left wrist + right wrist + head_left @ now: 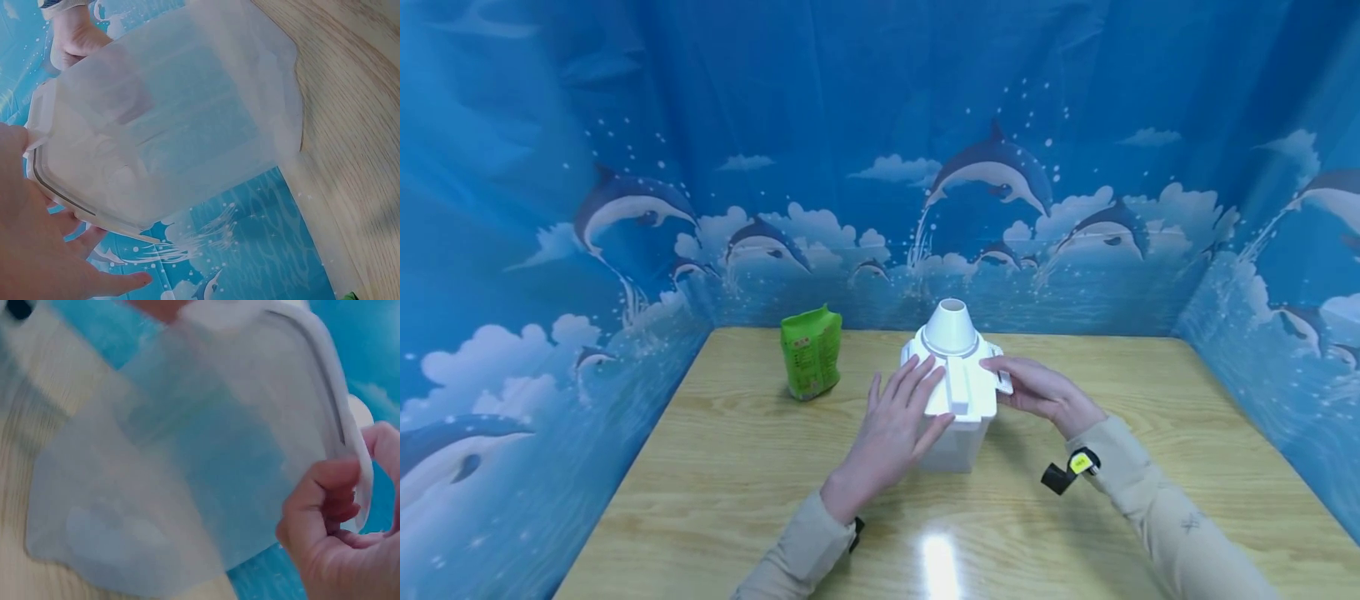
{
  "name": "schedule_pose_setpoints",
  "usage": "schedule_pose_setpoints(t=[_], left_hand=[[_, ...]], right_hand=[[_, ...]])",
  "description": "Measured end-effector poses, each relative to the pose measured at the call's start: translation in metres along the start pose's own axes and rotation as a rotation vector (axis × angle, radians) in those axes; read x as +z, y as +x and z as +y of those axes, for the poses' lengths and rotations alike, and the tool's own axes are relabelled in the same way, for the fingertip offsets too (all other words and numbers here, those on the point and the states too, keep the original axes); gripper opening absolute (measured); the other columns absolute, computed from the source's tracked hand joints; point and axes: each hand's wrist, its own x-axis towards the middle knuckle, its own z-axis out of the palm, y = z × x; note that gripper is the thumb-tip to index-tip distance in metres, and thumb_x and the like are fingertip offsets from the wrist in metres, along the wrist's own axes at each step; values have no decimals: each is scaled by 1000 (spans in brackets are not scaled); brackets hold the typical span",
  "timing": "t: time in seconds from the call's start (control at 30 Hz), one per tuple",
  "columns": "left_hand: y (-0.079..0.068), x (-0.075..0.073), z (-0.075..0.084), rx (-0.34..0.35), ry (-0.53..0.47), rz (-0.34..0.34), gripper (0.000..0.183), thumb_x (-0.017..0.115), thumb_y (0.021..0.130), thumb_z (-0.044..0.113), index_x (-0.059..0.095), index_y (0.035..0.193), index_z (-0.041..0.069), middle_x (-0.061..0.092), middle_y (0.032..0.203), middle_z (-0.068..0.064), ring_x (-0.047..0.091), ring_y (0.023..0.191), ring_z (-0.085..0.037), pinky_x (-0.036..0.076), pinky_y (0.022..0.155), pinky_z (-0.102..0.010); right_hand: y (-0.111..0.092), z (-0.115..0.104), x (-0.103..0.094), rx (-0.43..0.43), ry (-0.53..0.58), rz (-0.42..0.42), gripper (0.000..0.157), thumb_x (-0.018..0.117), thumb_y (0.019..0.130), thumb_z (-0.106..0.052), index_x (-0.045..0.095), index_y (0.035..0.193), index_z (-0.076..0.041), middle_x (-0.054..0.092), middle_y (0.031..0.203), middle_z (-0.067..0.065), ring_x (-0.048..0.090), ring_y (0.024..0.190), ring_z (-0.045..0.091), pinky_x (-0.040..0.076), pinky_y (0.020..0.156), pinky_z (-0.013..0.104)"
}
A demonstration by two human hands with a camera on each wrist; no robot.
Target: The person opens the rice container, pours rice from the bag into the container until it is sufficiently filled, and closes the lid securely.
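Observation:
A translucent plastic storage container (pixel 950 450) stands on the table with a white lid (pixel 979 390) on it. A white cone-shaped piece (pixel 950 330) with an open top rises from the lid. Spread fingers of my left hand (pixel 891 421) lie on the lid's left side and front edge, mostly straight. At the right side, my right hand (pixel 1041 390) pinches the lid's edge by a side clip (pixel 1003 382), with its fingers curled beneath; the right wrist view shows the curled fingers (pixel 306 500) close up. Through the clear wall (pixel 200 106), the container's inside shows no contents.
A green printed bag (pixel 812 354) stands upright at the back left of the wooden table (pixel 715 500). Blue dolphin-patterned sheeting (pixel 820 167) hangs along the back and both sides, right at the table's edges.

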Motion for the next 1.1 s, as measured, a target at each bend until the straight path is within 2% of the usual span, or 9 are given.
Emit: schedule_pose_setpoints(t=[0.13,0.23,0.37,0.47,0.63,0.73,0.93,1.0,1.1], left_hand=[[0,0,0,3,-6,7,63,32,107,56,33,158,19,26,167,-2,20,154,-24,22,116,-69],[0,-1,0,6,-7,5,63,33,107,55,33,158,19,26,166,-2,20,154,-24,21,117,-68],[0,-2,0,5,-13,-4,63,34,107,55,33,158,19,26,167,-2,20,154,-23,20,117,-68],[-1,-2,0,5,-14,2,63,34,107,55,33,158,19,27,166,-2,20,154,-24,21,117,-68],[-1,-2,0,2,-10,2,63,34,107,56,34,158,19,27,166,-2,20,154,-24,21,117,-68],[-1,-2,0,-6,-9,-7,63,33,107,56,33,158,19,26,167,-1,19,154,-23,21,117,-67],[-1,-1,0,-5,-5,-4,62,34,107,55,33,158,19,26,167,-1,19,154,-23,22,117,-68],[-1,-1,0,-3,-3,-3,62,34,107,55,34,158,20,27,166,-1,20,154,-22,23,116,-68],[-1,-1,0,2,-2,1,62,33,107,55,34,158,19,27,166,-2,20,154,-23,23,116,-68]], right_hand=[[-2,1,1,-8,-37,25,58,61,102,-22,37,147,4,62,116,5,66,99,13,57,92,25],[-3,1,0,-10,-62,23,70,60,103,-25,25,154,8,61,118,5,66,99,13,56,93,25],[-3,2,-1,-18,-96,22,73,57,105,-28,19,156,8,60,123,7,66,101,12,55,97,27],[-2,3,0,-22,-140,46,76,57,104,-31,18,157,7,53,137,15,64,108,13,53,101,29],[-3,5,4,-29,-225,95,82,59,102,-40,18,158,4,33,158,24,50,134,29,49,108,35],[-4,7,5,-45,-260,100,82,57,103,-43,18,158,3,31,159,25,42,141,36,49,108,37],[-8,9,7,-75,-346,137,85,53,103,-49,16,159,2,39,153,25,56,125,25,53,102,35],[-9,9,7,-98,-401,166,84,54,103,-51,18,159,0,42,149,26,58,118,23,54,101,38],[-12,10,9,-164,-511,225,82,55,102,-52,23,158,-3,45,147,26,58,118,29,54,100,45]])
